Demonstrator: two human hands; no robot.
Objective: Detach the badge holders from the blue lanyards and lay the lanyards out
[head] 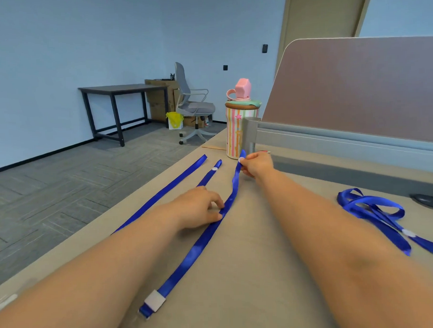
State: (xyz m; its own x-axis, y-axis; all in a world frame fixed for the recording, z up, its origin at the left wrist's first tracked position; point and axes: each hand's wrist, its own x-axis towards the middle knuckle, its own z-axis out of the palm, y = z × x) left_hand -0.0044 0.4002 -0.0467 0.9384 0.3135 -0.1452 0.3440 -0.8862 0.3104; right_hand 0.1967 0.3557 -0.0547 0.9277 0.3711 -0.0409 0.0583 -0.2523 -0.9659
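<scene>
Blue ribbon runs between both hands: the right hand (256, 164), stretched farthest out, pinches the far end of the held lanyard (197, 251) between thumb and fingertips, just beside a small white dot (241, 159), and lifts that end slightly off the table (265, 273). The left hand (200, 206) sits nearer, fingers curled, with thumb and fingertips pinching the same ribbon about midway along, low against the table. From there the ribbon lies flat toward the near edge and ends in a white tab (155, 300).

Just left of it, the middle lanyard (212, 172) lies straight, with its own white dot, and passes under the left hand. Farther left, the outer lanyard (162, 191) lies straight near the table's edge, roughly parallel. Well apart, to the right of the right forearm, a bundled lanyard (371, 206) lies in loose loops.

Beyond the right hand stands a striped bottle (235, 133) with a pink lid (242, 88), next to a brown divider panel (356, 88). Across the carpet are a grey office chair (193, 105), a dark desk (118, 90), cardboard boxes (158, 99) and a yellow bag (175, 118).
</scene>
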